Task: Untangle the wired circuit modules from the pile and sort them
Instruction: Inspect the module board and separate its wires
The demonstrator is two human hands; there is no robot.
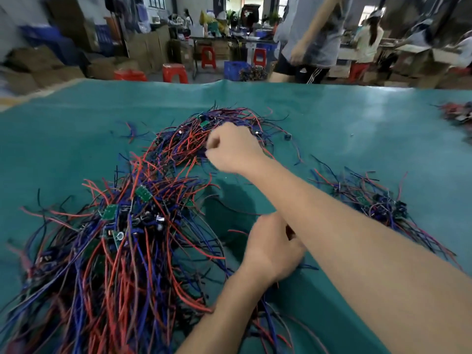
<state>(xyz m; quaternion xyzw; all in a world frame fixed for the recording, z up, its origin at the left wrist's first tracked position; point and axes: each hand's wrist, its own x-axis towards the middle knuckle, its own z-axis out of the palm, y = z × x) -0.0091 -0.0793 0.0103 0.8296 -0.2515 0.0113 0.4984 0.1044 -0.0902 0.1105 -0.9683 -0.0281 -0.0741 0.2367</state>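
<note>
A big tangled pile of red, blue and black wired circuit modules (122, 241) covers the near left of the teal table (357, 129), with small green boards showing in it. It trails back to a smaller tangle (204, 134) at the centre. My right hand (229, 149) reaches across to that far tangle, its fingers curled into the wires there. My left hand (270, 249) sits under my right forearm, fingers curled round a wire bundle that is mostly hidden. A separate heap of modules (375, 200) lies on the right.
Another small cluster of wires (457, 116) lies at the far right table edge. A person (314, 37) stands beyond the table's far side. Red stools (176, 72), a blue crate (236, 70) and cardboard boxes stand behind.
</note>
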